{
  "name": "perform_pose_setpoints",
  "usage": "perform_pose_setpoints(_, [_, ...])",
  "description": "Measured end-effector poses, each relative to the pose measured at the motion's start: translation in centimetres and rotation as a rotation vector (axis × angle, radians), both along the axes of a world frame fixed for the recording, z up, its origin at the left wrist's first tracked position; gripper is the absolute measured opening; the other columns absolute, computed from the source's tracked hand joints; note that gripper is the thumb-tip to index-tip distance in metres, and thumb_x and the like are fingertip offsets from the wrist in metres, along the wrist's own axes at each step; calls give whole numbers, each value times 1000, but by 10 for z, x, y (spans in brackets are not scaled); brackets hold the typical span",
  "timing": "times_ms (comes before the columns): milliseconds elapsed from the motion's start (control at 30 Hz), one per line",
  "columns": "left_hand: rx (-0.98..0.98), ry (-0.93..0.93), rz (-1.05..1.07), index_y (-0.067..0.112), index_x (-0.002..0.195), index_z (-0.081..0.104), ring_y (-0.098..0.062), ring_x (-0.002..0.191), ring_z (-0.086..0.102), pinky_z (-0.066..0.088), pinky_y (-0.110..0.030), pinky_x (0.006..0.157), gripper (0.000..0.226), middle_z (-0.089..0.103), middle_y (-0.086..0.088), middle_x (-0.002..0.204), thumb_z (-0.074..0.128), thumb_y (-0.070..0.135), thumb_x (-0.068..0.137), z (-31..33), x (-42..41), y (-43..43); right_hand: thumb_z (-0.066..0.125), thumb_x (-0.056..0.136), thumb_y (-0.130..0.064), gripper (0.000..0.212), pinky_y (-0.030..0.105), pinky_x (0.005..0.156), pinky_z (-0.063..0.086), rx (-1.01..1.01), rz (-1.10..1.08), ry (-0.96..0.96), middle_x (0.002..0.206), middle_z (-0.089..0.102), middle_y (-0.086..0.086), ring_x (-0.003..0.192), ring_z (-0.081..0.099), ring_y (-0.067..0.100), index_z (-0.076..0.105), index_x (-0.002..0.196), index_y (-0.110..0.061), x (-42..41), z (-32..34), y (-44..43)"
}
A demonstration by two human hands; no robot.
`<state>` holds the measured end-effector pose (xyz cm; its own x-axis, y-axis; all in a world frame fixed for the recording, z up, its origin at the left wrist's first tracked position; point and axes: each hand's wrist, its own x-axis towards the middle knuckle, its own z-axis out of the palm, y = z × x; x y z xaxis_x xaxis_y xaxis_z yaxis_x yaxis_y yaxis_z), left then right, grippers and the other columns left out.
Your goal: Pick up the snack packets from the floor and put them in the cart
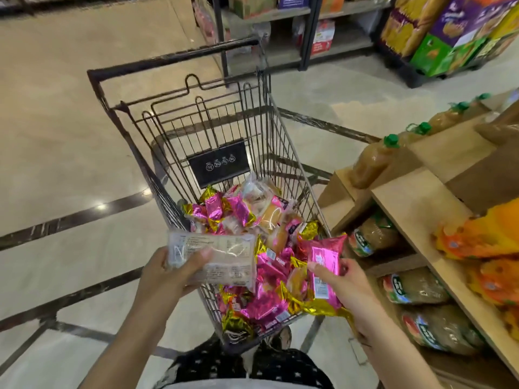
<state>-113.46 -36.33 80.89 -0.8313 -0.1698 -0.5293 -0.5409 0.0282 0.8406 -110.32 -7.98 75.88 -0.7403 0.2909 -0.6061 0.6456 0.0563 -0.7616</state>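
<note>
trousers (213, 366): dark with small pale marks, at the bottom centre of the frame, just below the cart's near end
left grip (168, 272): lower left of centre, clamped on a clear packet (222, 256); the thumb lies across its printed face and the fingers curl round its left end
clear packet: pale, wide and flat, held level over the near-left rim of the cart, above the pile inside
right grip (348, 282): lower right of centre, clamped on a pink packet (324, 265), with the thumb on its left edge and the fingers behind its right edge
pink packet: shiny foil, upright and slightly tilted, held over the near-right corner of the cart
cart (196, 130): dark wire basket in the middle of the frame, its handle at the far end and a black plate on the inner far wall
snack packets (247, 214): heaped in the cart's near half, pink and gold foil mixed with clear wraps showing buns
wooden shelf (415, 203): right of the frame, just beside the cart, bearing green-capped bottles (370, 161) on top and bagged goods (415, 287) lower down
floor (56, 136): glossy beige tiles with dark stripes, left of the frame
far racks (280, 60): top of the frame, dark metal with boxes
</note>
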Motion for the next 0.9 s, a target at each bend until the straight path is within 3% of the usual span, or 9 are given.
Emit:
perform_pose_setpoints(167, [-138,33,-93,18,108,63,-12,82,72,56,-21,63,43,73,1,98,81,33,72,-5,-44,-3,80,78,-31,29,27,65,50,17,-22,-50,86,68,2,80,66,18,58,93,-20,-34,-10,-6])
perform_pose_setpoints(300, [-212,3,-232,23,106,64,-14,86,72,59,-41,80,51,74,5,96,84,43,64,-17,-90,-16,80,73,-45,42,42,82,55,56,-65,-148,91,72,16,86,69,34,66,97,-14,-53,-28,-19])
perform_pose_setpoints(433, [-216,-68,-425,23,102,65,-19,84,73,59,-47,79,62,75,2,95,90,52,54,-32,-144,-35,82,68,-51,47,48,71,55,118,-224,-211,89,74,18,85,69,41,67,94,-14,-66,-42,-40])
perform_pose_setpoints(500, [-258,-86,-527,26,109,63,-21,94,71,57,-49,85,85,72,1,105,86,70,40,-41,-171,-45,81,67,-53,52,46,62,52,118,-301,-248,77,71,15,68,65,38,68,97,-12,-69,-44,-53])
perform_pose_setpoints(567, [-326,-89,-642,25,120,58,-22,105,66,54,-48,92,104,67,0,116,79,82,35,-52,-196,-54,80,70,-49,59,38,52,37,89,-392,-277,59,54,8,48,46,22,67,101,-1,-72,-50,-61])
perform_pose_setpoints(633, [-319,-121,-714,23,126,55,-24,110,63,53,-47,94,114,64,-3,122,77,84,33,-61,-215,-57,77,74,-51,62,33,51,31,82,-458,-316,61,45,7,48,38,17,65,106,1,-73,-55,-69])
perform_pose_setpoints(700, [-307,-137,-783,21,123,56,-21,108,63,53,-41,90,100,64,-3,121,81,76,44,-59,-226,-52,72,72,-61,67,36,57,39,87,-481,-333,71,55,10,57,50,22,65,109,-5,-73,-55,-80])
perform_pose_setpoints(800, [-321,-149,-879,18,130,49,-16,108,60,46,-27,85,76,57,0,128,77,55,69,-68,-231,-40,63,70,-75,83,41,80,46,125,-428,-356,101,64,9,95,62,32,57,121,-9,-67,-49,-92])
perform_pose_setpoints(900, [-515,-96,-1014,19,154,23,-29,143,29,28,-42,113,117,33,-8,155,63,81,63,-73,-228,-25,60,86,-59,83,42,104,39,252,-379,-407,142,46,16,130,44,35,35,146,-7,-52,-41,-100])
